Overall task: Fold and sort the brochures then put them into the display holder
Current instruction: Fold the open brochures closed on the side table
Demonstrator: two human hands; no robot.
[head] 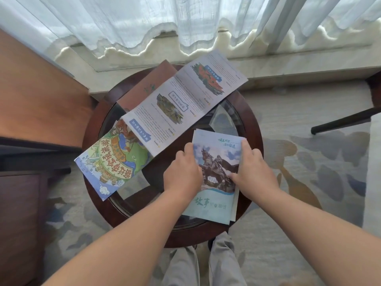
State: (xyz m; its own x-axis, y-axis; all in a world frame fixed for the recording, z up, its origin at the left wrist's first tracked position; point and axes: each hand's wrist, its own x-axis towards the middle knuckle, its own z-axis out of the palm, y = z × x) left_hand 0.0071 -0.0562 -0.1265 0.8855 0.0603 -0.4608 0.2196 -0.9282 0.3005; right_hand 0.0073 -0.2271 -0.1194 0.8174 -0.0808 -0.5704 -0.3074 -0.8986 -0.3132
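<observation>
A folded brochure (214, 201) with a horse-and-rider statue on its pale blue cover lies on the near right of the round table (253, 139). My left hand (182, 172) presses on its left edge and my right hand (250, 168) presses flat on its right side. A long unfolded brochure (165, 112) stretches diagonally from the near left to the far right, its colourful illustrated cover panel at the near-left end. A brown folder-like piece (148, 81), perhaps the display holder, lies under the long brochure at the far left.
The table has a dark wooden rim and a glass top. A wooden desk (39, 89) stands to the left. A chair leg (342, 120) reaches in from the right. Sheer curtains (185, 21) hang beyond the table. My knees (202, 263) are just below the table's near edge.
</observation>
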